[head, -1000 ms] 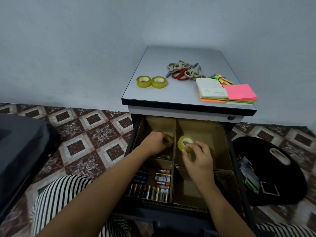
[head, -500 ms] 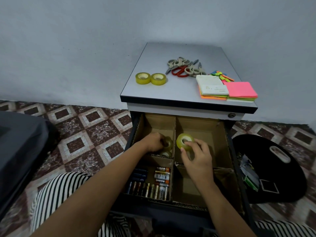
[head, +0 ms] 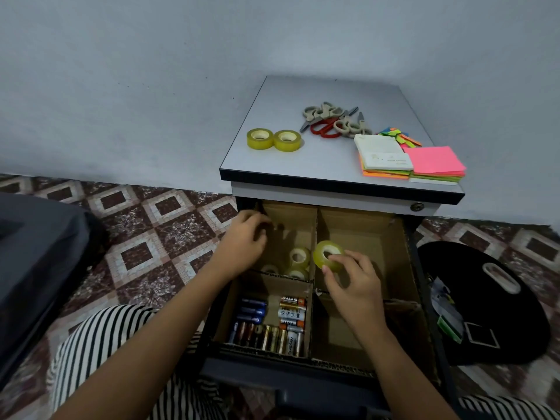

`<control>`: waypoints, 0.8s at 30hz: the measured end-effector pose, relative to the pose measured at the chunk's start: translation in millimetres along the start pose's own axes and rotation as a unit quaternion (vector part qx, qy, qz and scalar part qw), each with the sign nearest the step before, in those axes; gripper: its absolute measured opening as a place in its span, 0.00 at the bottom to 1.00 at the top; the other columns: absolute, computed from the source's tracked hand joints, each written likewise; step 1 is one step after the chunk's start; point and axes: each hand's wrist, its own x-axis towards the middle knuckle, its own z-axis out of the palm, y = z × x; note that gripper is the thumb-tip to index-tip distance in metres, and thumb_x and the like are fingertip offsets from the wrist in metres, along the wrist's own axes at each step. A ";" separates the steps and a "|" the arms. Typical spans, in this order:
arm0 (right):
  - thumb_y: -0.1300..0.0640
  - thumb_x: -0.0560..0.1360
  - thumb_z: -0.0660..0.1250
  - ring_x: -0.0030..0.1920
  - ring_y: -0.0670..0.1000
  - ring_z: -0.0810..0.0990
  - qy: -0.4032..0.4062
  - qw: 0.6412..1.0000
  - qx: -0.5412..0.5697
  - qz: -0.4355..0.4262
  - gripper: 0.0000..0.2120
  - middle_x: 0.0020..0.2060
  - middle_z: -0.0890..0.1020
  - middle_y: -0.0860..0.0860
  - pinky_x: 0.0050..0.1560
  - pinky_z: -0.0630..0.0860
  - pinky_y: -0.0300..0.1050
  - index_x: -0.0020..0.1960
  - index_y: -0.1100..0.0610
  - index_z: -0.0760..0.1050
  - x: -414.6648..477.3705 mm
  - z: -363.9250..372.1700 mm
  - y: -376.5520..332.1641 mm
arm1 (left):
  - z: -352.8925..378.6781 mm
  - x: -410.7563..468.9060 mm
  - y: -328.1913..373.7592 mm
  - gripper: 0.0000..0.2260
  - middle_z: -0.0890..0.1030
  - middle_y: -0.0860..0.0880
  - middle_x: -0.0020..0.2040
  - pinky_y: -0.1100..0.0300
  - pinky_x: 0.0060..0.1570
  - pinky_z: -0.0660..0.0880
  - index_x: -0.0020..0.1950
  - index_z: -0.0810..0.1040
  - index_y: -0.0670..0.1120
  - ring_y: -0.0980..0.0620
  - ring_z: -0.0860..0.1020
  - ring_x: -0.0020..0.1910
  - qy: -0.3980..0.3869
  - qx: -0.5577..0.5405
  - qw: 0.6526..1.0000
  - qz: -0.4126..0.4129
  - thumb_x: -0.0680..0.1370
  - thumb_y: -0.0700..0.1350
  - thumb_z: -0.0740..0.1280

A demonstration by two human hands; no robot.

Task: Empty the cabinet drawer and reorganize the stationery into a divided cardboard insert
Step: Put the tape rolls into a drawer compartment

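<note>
The open drawer holds a divided cardboard insert [head: 357, 228]. My right hand [head: 353, 283] pinches a yellow tape roll [head: 325, 256] above the centre divider. My left hand [head: 245, 241] hovers over the back-left compartment's left edge, fingers loosely curled and holding nothing. Three tape rolls [head: 298, 259] lie in that back-left compartment. Several batteries [head: 272, 322] fill the front-left compartment. Both right compartments look bare.
On the cabinet top [head: 327, 165] lie two more tape rolls [head: 274, 140], several scissors [head: 330, 121], sticky-note pads [head: 409, 162] and coloured flags [head: 400, 136]. A black round bag [head: 485, 301] lies on the floor to the right, a dark object [head: 36, 262] to the left.
My left hand let go of a tape roll in the back-left compartment and drew back to the left edge. My right hand kept the yellow roll near the divider.
</note>
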 end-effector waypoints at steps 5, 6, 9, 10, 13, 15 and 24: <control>0.56 0.73 0.70 0.60 0.46 0.71 -0.026 0.999 0.022 -0.021 0.11 0.58 0.74 0.48 0.56 0.70 0.35 0.55 0.53 0.79 -1.9 -1.9 -3.0 | 0.9 -15.3 -26.8 0.22 0.64 0.42 0.71 0.57 0.65 0.64 0.73 0.63 0.42 0.45 0.65 0.69 0.021 0.021 0.999 -0.024 0.80 0.44 0.61; 0.56 0.73 0.70 0.59 0.45 0.72 -0.025 0.999 0.020 -0.028 0.11 0.58 0.74 0.48 0.57 0.71 0.36 0.55 0.53 0.79 -1.0 -1.7 -5.1 | 2.0 -17.0 -28.1 0.23 0.62 0.42 0.72 0.57 0.65 0.64 0.74 0.60 0.43 0.45 0.64 0.70 0.004 0.003 0.999 -0.042 0.80 0.45 0.60; 0.53 0.73 0.68 0.54 0.43 0.73 -0.038 0.995 0.004 -0.093 0.12 0.56 0.74 0.47 0.52 0.70 0.30 0.56 0.55 0.78 7.6 -3.2 -19.7 | 6.1 -17.6 -32.2 0.26 0.63 0.42 0.73 0.51 0.65 0.66 0.76 0.55 0.45 0.44 0.66 0.70 -0.029 -0.032 0.994 -0.101 0.81 0.49 0.58; 0.51 0.73 0.66 0.53 0.43 0.74 -0.049 0.990 0.004 -0.129 0.14 0.55 0.75 0.47 0.50 0.72 0.29 0.56 0.56 0.78 13.1 -3.3 -25.4 | 7.2 -16.6 -33.6 0.26 0.65 0.42 0.72 0.49 0.65 0.68 0.76 0.54 0.46 0.43 0.68 0.68 -0.032 -0.044 0.992 -0.116 0.81 0.50 0.58; 0.51 0.75 0.65 0.53 0.42 0.74 -0.116 0.978 -0.008 -0.172 0.14 0.54 0.72 0.44 0.52 0.73 0.32 0.58 0.56 0.77 35.3 -2.3 -43.8 | 9.4 -15.1 -35.3 0.27 0.72 0.40 0.68 0.47 0.60 0.72 0.76 0.52 0.47 0.42 0.74 0.62 -0.037 -0.060 0.987 -0.145 0.81 0.50 0.58; 0.52 0.77 0.65 0.55 0.44 0.72 -0.184 0.967 -0.063 -0.167 0.14 0.55 0.72 0.45 0.56 0.71 0.35 0.60 0.55 0.76 56.4 3.8 -54.6 | 10.5 -14.8 -35.9 0.26 0.74 0.40 0.66 0.47 0.58 0.73 0.76 0.52 0.48 0.41 0.75 0.60 -0.039 -0.054 0.986 -0.150 0.81 0.50 0.58; 0.58 0.77 0.64 0.51 0.52 0.78 -0.350 0.899 -0.220 -0.144 0.13 0.54 0.79 0.55 0.54 0.77 0.48 0.62 0.58 0.75 103.5 63.5 -59.7 | 10.5 -15.2 -34.8 0.26 0.74 0.42 0.66 0.47 0.59 0.73 0.76 0.54 0.48 0.43 0.75 0.60 -0.022 -0.073 0.987 -0.145 0.80 0.49 0.59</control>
